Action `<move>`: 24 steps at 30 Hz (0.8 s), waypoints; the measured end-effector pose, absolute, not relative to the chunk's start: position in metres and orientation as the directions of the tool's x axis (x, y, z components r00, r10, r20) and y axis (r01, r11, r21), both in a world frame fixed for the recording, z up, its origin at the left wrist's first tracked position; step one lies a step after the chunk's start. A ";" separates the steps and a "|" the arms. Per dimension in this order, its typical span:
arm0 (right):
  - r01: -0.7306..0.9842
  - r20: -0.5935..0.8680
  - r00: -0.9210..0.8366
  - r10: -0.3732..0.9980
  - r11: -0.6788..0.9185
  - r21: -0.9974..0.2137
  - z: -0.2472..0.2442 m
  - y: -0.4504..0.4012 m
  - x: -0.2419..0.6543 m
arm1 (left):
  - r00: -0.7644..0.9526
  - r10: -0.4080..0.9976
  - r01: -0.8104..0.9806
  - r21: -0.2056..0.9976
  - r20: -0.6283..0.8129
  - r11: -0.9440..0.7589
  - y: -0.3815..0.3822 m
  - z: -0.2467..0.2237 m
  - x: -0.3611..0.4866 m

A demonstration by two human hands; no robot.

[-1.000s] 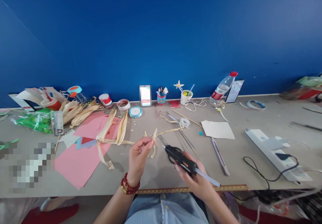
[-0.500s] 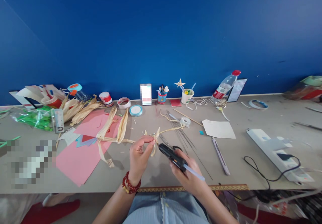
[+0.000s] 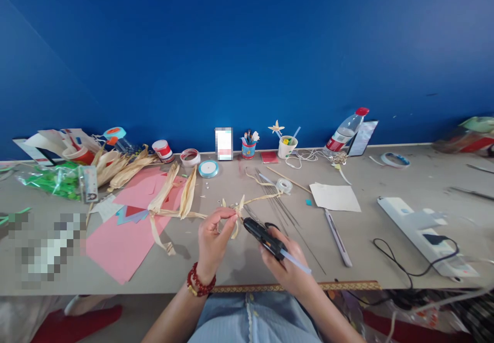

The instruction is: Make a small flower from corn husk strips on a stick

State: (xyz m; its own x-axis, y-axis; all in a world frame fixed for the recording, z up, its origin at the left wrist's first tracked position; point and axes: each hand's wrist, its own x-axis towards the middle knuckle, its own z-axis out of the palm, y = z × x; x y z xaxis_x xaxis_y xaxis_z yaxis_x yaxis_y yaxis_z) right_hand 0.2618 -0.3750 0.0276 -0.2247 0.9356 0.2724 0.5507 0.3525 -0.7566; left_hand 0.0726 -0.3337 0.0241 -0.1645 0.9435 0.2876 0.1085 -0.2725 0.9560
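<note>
My left hand (image 3: 216,237) pinches a small corn husk flower (image 3: 241,203), whose pale pointed petals stick out past the fingertips. A black hot glue gun (image 3: 264,237) is gripped in my right hand (image 3: 287,266); its nozzle points up and left, right beside the flower. From the back of the gun a translucent glue stick (image 3: 296,262) sticks out. Whether the nozzle touches the petals, I cannot tell. Just left of my left hand, dried corn husk strips (image 3: 188,193) lie on the table.
Pink paper sheets (image 3: 119,250) lie at left. Thin wires (image 3: 283,206), a tape roll (image 3: 284,186) and a lilac utility knife (image 3: 338,239) are right of centre. A white power strip (image 3: 420,235) with cables lies further right. A tilted bottle (image 3: 346,132) and cups line the wall.
Very little differs. The glue gun and my right hand have shifted slightly left and up, while my left hand keeps its place with the flower.
</note>
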 end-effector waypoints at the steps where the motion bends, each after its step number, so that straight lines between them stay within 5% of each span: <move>1: 0.555 0.283 -0.225 0.932 0.361 -0.749 0.026 -0.376 0.262 | -0.169 0.944 0.098 0.958 0.283 -0.269 -0.333 0.024 0.073; 17: 0.591 0.252 -0.236 0.939 0.344 -0.729 0.027 -0.379 0.262 | -0.196 0.958 -0.009 0.977 0.209 -0.215 -0.335 0.024 0.074; 24: 0.766 0.252 -0.163 0.954 0.283 -0.576 0.004 -0.379 0.282 | -0.185 0.974 -0.122 0.981 0.130 -0.154 -0.338 0.026 0.071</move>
